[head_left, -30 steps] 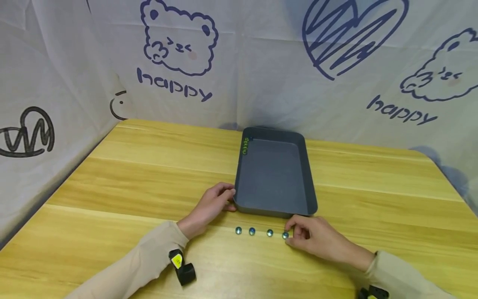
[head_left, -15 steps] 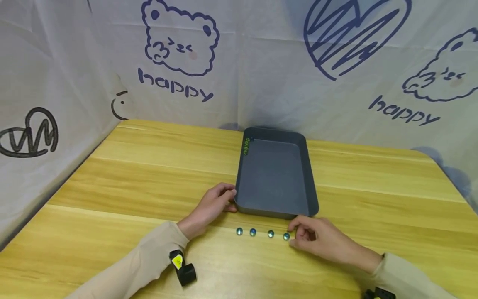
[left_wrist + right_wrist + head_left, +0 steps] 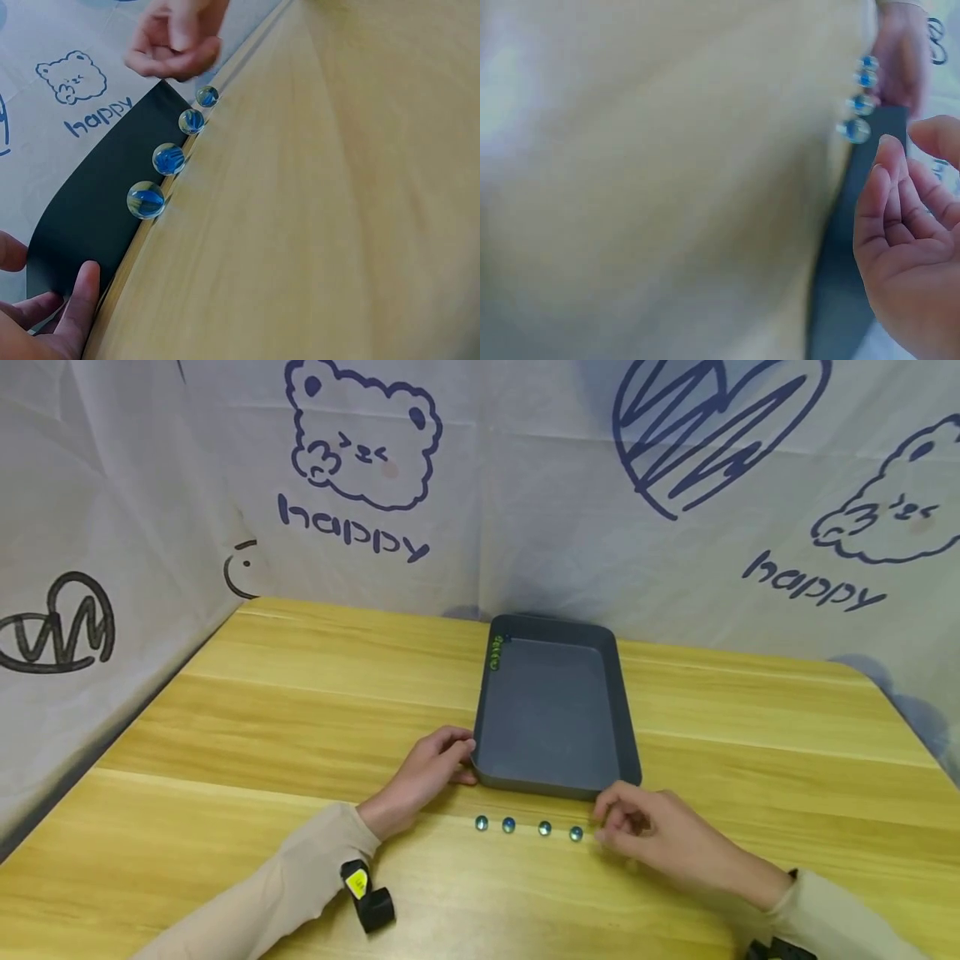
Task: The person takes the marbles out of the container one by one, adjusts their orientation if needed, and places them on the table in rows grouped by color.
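The small green shapes [image 3: 496, 653] inside the tray [image 3: 551, 727] are too tiny to make out, and one bear drawing [image 3: 892, 510] is cut off on the white cloth [image 3: 540, 527] behind the wooden worktop [image 3: 300, 702]. My left hand [image 3: 423, 777] touches the tray, fingers nearly straight; my right hand [image 3: 660, 831], loosely bent and holding nothing, is just beside 4 marbles [image 3: 545, 828] lined up on the worktop.
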Available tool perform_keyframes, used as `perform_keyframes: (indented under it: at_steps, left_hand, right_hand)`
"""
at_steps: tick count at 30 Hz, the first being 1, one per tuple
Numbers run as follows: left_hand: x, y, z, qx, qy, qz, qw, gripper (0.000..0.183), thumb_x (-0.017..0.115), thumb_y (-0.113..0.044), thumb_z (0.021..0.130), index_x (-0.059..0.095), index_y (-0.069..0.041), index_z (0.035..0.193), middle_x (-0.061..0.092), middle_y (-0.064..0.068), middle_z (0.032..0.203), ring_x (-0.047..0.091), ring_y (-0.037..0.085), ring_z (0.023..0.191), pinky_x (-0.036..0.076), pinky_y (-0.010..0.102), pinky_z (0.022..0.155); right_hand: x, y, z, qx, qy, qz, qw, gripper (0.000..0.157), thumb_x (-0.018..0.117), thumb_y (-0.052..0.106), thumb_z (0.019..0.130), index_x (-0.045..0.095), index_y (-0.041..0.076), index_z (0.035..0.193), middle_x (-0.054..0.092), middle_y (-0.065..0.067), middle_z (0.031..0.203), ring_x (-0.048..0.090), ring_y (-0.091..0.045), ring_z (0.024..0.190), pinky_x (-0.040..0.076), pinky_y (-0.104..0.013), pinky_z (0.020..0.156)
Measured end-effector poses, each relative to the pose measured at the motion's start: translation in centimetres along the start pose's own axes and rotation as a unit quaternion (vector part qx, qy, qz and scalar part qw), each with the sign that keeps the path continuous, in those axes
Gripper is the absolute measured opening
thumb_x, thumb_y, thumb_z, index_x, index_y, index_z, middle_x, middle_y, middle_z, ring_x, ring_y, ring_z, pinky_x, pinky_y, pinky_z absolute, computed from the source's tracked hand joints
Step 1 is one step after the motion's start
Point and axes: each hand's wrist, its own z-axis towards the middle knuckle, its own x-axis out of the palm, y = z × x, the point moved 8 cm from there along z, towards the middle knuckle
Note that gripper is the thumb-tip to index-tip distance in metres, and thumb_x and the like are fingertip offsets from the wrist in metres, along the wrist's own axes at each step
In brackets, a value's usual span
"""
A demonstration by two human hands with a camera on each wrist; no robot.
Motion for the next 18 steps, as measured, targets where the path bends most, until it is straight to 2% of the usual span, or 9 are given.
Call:
perform_keyframes:
  at_steps: [3, 8, 12, 18]
  left_hand:
    - [0.0, 0.0, 0.1, 0.001, -0.001, 0.001, 1.0000, 0.032, 0.046, -0.010, 0.101, 0.053, 0.008, 0.126, 0.058, 0.021, 0.110, 0.061, 0.021, 0.087, 0.058, 0.033, 0.076]
    - [0.0, 0.0, 0.0, 0.001, -0.001, 0.003, 1.0000, 0.032, 0.046, -0.010, 0.101, 0.053, 0.008, 0.127, 0.058, 0.021, 0.110, 0.061, 0.021, 0.087, 0.058, 0.033, 0.076]
    - [0.1, 0.0, 0.1, 0.002, 0.001, 0.004, 1.0000, 0.032, 0.046, -0.010, 0.101, 0.053, 0.008, 0.126, 0.058, 0.020, 0.110, 0.061, 0.021, 0.086, 0.058, 0.032, 0.075]
    - [0.0, 0.0, 0.0, 0.005, -0.003, 0.003, 1.0000, 0.032, 0.046, -0.010, 0.101, 0.053, 0.008, 0.125, 0.059, 0.021, 0.108, 0.061, 0.021, 0.085, 0.058, 0.032, 0.075]
  right_hand:
    - [-1.2, 1.4, 0.2, -0.026, -0.022, -0.008, 0.999, 0.009, 0.064, 0.011, 0.093, 0.060, 0.007, 0.100, 0.064, 0.004, 0.081, 0.059, -0.010, 0.069, 0.052, -0.026, 0.059]
    - [-3.9, 3.5, 1.1, -0.030, -0.076, -0.045, 0.996, 0.007, 0.065, 0.010, 0.093, 0.062, 0.008, 0.098, 0.064, 0.002, 0.079, 0.059, -0.013, 0.067, 0.050, -0.027, 0.057]
    - [-6.6, 4.8, 2.4, -0.020, -0.107, -0.088, 0.990, 0.012, 0.065, 0.011, 0.093, 0.064, 0.007, 0.104, 0.065, 0.002, 0.080, 0.058, -0.015, 0.066, 0.047, -0.026, 0.054]
    - [-9.6, 5.2, 5.5, 0.018, -0.110, -0.113, 0.987, 0.025, 0.063, 0.021, 0.096, 0.062, 0.006, 0.116, 0.066, -0.001, 0.085, 0.062, -0.021, 0.074, 0.052, -0.029, 0.063]
